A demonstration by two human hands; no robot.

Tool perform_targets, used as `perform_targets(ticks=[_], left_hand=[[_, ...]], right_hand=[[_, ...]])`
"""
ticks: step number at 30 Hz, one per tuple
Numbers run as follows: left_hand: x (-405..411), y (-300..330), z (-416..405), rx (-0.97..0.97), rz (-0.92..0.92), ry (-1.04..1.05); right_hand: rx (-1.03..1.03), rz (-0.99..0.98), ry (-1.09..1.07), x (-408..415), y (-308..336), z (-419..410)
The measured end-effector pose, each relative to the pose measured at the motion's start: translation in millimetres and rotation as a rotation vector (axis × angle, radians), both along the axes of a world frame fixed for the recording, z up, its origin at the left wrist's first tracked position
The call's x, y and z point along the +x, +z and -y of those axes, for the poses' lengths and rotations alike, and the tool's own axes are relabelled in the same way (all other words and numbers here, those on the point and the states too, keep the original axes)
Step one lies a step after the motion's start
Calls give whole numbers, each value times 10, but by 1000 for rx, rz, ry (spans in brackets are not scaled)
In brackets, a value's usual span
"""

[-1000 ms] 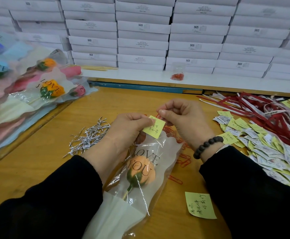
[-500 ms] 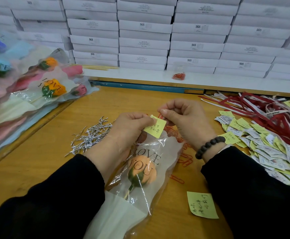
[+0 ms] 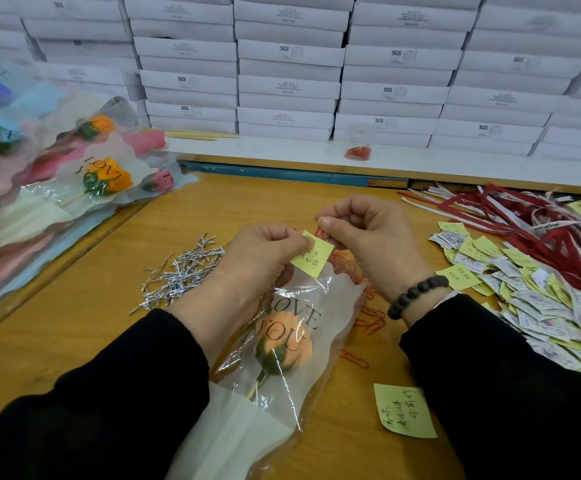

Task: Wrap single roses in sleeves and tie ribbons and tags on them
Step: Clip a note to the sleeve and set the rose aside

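One rose [image 3: 284, 344] lies sleeved on the table [image 3: 85, 327] below our hands; left hand [image 3: 265, 251] and right hand [image 3: 368, 233] fingers pinch its yellow tag [image 3: 313, 256] and a red clip. Ribbon seems left; finished roses [image 3: 105, 174] lie far left.

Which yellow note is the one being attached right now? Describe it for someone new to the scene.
On the wooden table, find the sleeved peach rose between the black sleeves. At that sleeve's top edge, the left hand and right hand pinch a small yellow note. The other yellow notes lie loose, untouched.
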State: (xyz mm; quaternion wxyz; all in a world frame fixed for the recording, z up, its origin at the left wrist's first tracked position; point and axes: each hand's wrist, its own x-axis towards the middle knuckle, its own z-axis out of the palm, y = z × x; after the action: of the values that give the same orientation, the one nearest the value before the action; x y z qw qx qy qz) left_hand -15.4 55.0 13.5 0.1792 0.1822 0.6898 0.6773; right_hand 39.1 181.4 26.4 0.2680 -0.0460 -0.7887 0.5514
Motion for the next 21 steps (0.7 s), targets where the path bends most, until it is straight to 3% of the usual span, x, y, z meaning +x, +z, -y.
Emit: perform_targets(ticks=[9,21], left_hand=[[2,3,6,4,1,-12],[20,-15,-10,14,2,26]], right_hand=[[-13,-10,-10,0,2,-3],[-41,120,6,-17,8,-17]])
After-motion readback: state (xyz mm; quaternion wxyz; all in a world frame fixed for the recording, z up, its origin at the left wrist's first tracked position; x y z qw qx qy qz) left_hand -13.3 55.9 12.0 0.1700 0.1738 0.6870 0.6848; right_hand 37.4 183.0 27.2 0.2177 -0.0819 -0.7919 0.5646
